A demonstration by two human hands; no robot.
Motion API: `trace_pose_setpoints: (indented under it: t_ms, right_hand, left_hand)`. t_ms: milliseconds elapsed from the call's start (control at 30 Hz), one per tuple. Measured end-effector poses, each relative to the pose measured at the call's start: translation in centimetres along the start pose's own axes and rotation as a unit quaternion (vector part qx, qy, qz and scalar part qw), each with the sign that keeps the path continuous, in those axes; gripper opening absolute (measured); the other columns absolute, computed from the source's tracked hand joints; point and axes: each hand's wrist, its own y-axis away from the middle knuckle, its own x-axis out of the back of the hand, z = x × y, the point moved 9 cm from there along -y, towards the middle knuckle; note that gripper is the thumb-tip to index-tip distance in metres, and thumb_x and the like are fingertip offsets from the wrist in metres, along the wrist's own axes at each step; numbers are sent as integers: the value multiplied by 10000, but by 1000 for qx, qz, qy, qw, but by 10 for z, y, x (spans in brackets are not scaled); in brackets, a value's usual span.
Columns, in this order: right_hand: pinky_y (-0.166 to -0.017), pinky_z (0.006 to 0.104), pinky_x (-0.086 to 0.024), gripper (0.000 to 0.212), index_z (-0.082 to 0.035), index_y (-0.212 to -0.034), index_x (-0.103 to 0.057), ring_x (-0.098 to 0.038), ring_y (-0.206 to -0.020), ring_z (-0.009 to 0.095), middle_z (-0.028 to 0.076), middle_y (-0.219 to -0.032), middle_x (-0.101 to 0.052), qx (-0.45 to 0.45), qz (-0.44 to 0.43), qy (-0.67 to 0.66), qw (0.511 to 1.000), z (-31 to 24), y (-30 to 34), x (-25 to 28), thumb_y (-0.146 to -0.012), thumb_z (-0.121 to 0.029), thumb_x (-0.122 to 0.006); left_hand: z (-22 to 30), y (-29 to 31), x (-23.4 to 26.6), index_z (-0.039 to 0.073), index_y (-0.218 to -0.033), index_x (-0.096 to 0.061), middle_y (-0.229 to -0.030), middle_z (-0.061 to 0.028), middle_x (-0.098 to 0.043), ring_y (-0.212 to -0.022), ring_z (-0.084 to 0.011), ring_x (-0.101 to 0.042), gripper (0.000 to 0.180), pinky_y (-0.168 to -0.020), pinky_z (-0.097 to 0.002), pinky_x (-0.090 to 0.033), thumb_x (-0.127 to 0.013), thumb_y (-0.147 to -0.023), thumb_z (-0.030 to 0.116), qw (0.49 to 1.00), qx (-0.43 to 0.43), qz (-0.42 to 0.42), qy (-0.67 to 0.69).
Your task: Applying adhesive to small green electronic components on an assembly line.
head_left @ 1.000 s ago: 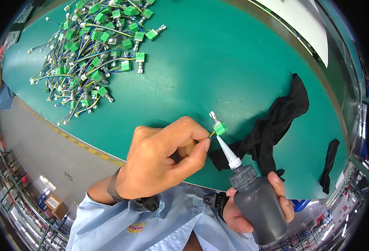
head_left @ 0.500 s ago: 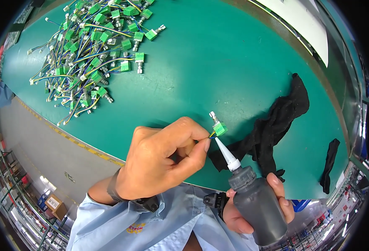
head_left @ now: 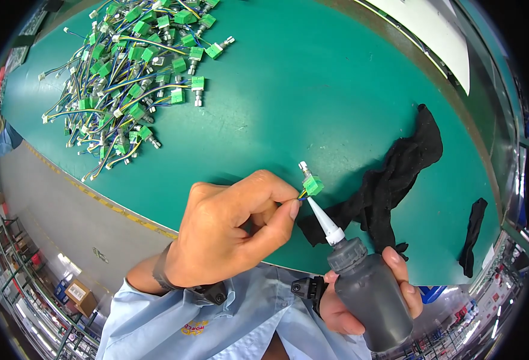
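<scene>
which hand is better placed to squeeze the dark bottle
Probably the right hand: its grip is around the dark bottle, with the white nozzle near the green part. The left hand is occupied pinching that part's wires.

Piled wired components (head_left: 136, 91), a green workbench (head_left: 276, 108) and racks (head_left: 29, 277) show a factory workshop.

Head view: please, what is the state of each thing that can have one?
Left hand: grip closed on wires
Right hand: grip closed around dark bottle
Dark bottle: tilted, white nozzle fitted
Green component: wires attached, apart from component pile
Component pile: heaped, overlapping
Black cloth: crumpled
</scene>
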Motion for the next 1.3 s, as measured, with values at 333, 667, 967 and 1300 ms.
trace_pose_setpoints:
  t_ms: [333,667,967,1300]
  right_hand:
    - [-780,407,-530,626,124,-1295,-312,-623,-914,387,230,-1285,-328,0,11,-3,1000,0,1,2,-1017,-437,-286]
    - [-782,407,-533,631,115,-1303,-316,-624,-907,384,231,-1281,-333,6,22,-13,1000,0,2,1,-1014,-446,-289]
    - [-787,409,-533,624,100,-1302,-318,-617,-915,389,232,-1281,-333,-3,30,-3,1000,-1,4,4,-1012,-451,-277]
    - [-774,415,-534,613,95,-1294,-334,-616,-922,392,235,-1281,-333,-4,33,2,999,0,4,6,-1011,-445,-270]
  left_hand:
    - [0,1,0,20,-833,-635,-491,9,-519,-398,-37,-438,45,-391,-232,-299,-664,-856,-7,1000,9,12,17]
    - [-1,0,-1,0,-867,-648,-518,-14,-619,-432,-26,-513,27,-421,-196,-313,-639,-888,14,1000,5,-6,20]
    - [0,0,-1,-19,-891,-668,-528,-27,-631,-441,-34,-545,45,-412,-195,-319,-634,-890,10,999,3,-14,29]
    - [-1,0,0,4,-859,-665,-496,-2,-539,-409,-41,-464,18,-406,-236,-324,-652,-871,3,999,31,4,44]
